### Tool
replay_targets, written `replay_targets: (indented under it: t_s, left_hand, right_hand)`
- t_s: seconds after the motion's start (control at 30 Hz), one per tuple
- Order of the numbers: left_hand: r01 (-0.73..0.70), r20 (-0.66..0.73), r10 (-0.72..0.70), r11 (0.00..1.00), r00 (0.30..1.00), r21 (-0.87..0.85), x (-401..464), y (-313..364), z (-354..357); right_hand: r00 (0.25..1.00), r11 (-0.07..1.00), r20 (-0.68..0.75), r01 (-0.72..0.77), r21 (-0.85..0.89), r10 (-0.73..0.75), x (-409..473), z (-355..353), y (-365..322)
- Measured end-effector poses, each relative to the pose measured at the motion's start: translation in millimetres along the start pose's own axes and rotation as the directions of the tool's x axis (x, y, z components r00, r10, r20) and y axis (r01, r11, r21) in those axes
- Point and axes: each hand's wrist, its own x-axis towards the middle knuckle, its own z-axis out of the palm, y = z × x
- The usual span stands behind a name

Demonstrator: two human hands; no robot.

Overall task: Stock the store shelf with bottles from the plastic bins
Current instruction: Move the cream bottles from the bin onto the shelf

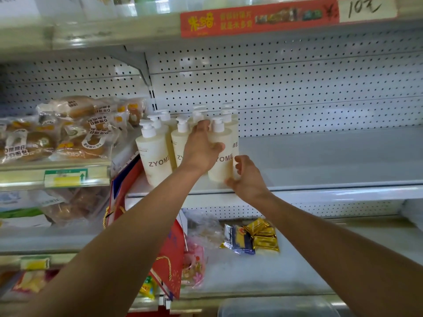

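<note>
Left hand (202, 146): curled round the upper body of the front bottle (220, 154), thumb on its face, fingers wrapped behind near the pump.
Right hand (246, 177): cupped at the base of that bottle, fingertips against its lower right side; possibly also touching the bottle behind (234, 143), hard to tell.
Front bottle: upright at the shelf's front edge, base at or just above the shelf (320, 156); whether fully set down, unclear.
Row: other pump bottles packed touching on the left, leftmost bottle (155, 156) also at the front edge.
Bins: one clear bin rim (274, 305) visible at the bottom, contents not readable.
Risk, edge: base so near the lip that an early release could likely tip the bottle forward onto the snack packs (251, 236) below.
Risk, neighbours: left wrist crossing in front of the middle bottle (180, 143); a careless withdrawal could knock it or drag it forward.
Risk, pumps: tall heads crowded together; pushing the bottle back at a tilt could catch one pump on another and topple the cluster.
Risk, grip: smooth body, likely slippery; a loosened top hold before the base sits flat could let it slide.
</note>
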Motion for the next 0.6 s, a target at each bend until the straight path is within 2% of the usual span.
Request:
replay_targets:
  t_s: [0.23, 0.33, 0.6]
  left_hand:
    - [0.035, -0.104, -0.02, 0.988, 0.994, 0.147, -46.9, -0.8, 0.9]
    - [0.013, -0.07, 0.007, 0.96, 0.998, 0.28, -75.7, 3.2, 7.8]
    - [-0.025, 0.03, 0.012, 0.875, 0.999, 0.483, -144.1, 17.9, 48.8]
  right_hand:
    - [0.973, 0.942, 0.063, 0.23, -0.244, -0.221, -40.3, -43.0, 26.5]
    - [0.961, 0.899, 0.092, 0.276, -0.339, -0.26, -57.1, -64.5, 39.1]
    - [0.932, 0.781, 0.169, 0.361, -0.509, -0.321, -91.3, -108.7, 72.7]
